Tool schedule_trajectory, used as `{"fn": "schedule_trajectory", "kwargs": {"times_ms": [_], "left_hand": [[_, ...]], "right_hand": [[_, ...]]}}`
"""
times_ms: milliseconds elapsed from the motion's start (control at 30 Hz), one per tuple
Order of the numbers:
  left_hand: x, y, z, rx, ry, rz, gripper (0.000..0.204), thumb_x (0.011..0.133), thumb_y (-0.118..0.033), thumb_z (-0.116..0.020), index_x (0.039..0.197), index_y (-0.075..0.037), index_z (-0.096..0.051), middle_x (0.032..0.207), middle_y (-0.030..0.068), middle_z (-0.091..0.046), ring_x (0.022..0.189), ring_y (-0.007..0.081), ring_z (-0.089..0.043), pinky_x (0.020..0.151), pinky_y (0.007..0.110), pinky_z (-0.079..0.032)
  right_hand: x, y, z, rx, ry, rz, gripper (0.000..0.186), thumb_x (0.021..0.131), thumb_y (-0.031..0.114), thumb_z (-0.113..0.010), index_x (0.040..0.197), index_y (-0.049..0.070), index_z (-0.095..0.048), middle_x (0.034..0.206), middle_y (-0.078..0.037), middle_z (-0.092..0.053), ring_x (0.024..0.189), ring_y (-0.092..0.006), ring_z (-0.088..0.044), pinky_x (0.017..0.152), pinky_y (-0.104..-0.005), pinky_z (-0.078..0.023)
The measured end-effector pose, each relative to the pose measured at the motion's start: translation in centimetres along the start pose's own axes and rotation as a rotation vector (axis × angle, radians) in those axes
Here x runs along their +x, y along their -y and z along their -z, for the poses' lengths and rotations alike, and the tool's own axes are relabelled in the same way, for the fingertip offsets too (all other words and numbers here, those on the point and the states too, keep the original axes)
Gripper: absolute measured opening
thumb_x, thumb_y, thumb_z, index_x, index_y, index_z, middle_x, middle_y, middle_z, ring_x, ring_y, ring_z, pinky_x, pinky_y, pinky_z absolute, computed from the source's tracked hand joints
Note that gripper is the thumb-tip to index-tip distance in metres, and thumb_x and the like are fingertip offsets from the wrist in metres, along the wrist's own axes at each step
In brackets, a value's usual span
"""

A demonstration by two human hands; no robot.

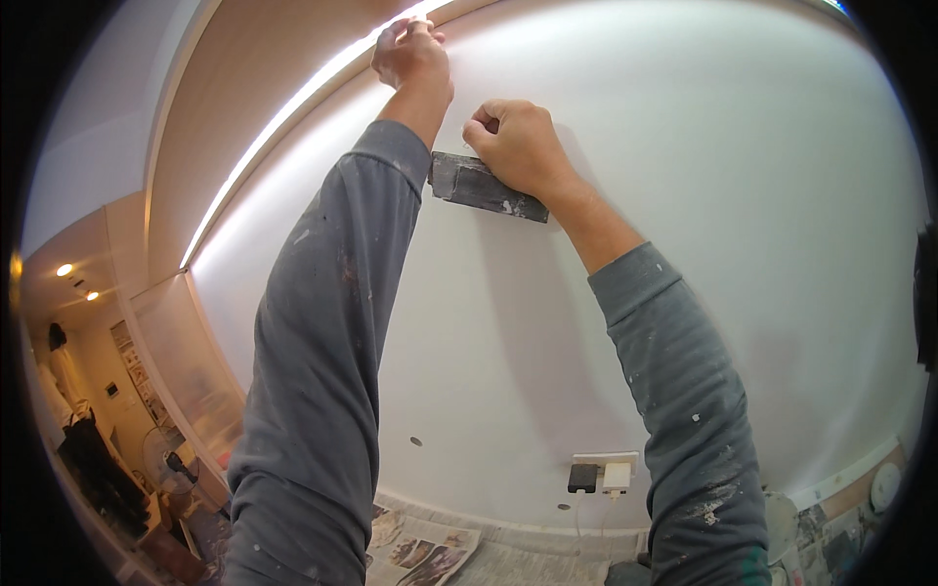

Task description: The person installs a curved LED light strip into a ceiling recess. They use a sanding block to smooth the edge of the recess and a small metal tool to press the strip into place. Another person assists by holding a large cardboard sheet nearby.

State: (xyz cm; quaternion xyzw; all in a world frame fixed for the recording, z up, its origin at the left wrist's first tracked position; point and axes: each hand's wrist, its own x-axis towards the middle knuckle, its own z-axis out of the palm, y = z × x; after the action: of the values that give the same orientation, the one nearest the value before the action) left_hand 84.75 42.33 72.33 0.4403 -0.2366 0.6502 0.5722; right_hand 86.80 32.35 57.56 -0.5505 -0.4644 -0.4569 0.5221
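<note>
High on the white wall (743, 195), right hand (518, 146) gripping grey block (479, 186), left hand (410, 51) fingers curled at lit edge (293, 103)

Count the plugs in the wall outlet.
2: a black plug on the left and a white plug on the right, side by side in the white outlet low on the wall. None seems hidden.
</note>
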Motion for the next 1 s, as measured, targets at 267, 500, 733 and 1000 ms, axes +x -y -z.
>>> {"fn": "schedule_trajectory", "kwargs": {"times_ms": [267,500,733,1000], "left_hand": [[-0.5,0.1,5.4,0.134,0.053,-0.023,0.011,0.103,-0.012,-0.066,0.11,-0.004,-0.063,0.091,0.0074,-0.073,0.069,0.0156,-0.071,0.053,0.026,-0.054],[-0.1,-0.4,10.3,0.156,0.004,0.066,0.02,0.103,-0.017,-0.062,0.119,-0.005,-0.058,0.102,0.0103,-0.069,0.082,0.0229,-0.073,0.064,0.034,-0.058],[1.4,-0.4,16.2,0.117,-0.129,0.183,0.024,0.105,-0.017,-0.054,0.124,-0.003,-0.05,0.113,0.0139,-0.063,0.088,0.0267,-0.071,0.071,0.038,-0.06],[1.9,-1.0,27.9,0.145,-0.341,0.259,0.022,0.105,-0.016,-0.051,0.122,-0.003,-0.051,0.11,0.0125,-0.063,0.088,0.026,-0.07,0.074,0.039,-0.06]], "right_hand": [[0.2,0.6,0.1,0.018,-0.003,-0.013,0.025,0.089,0.021,-0.068,0.09,-0.002,-0.078,0.081,-0.019,-0.076,0.074,-0.0291,-0.073,0.076,-0.0387,-0.058],[0.0,1.3,0.3,0.044,0.024,-0.064,0.025,0.09,0.021,-0.068,0.092,-0.002,-0.078,0.083,-0.021,-0.076,0.076,-0.0294,-0.074,0.077,-0.0392,-0.059],[0.0,1.2,0.3,-0.009,0.019,-0.035,0.026,0.092,0.023,-0.07,0.094,-0.001,-0.078,0.086,-0.02,-0.077,0.08,-0.0301,-0.074,0.08,-0.0397,-0.058],[-0.4,1.7,-0.1,-0.052,0.022,-0.07,0.028,0.091,0.026,-0.07,0.095,0.0,-0.078,0.09,-0.018,-0.077,0.085,-0.0295,-0.074,0.083,-0.0397,-0.057]]}}
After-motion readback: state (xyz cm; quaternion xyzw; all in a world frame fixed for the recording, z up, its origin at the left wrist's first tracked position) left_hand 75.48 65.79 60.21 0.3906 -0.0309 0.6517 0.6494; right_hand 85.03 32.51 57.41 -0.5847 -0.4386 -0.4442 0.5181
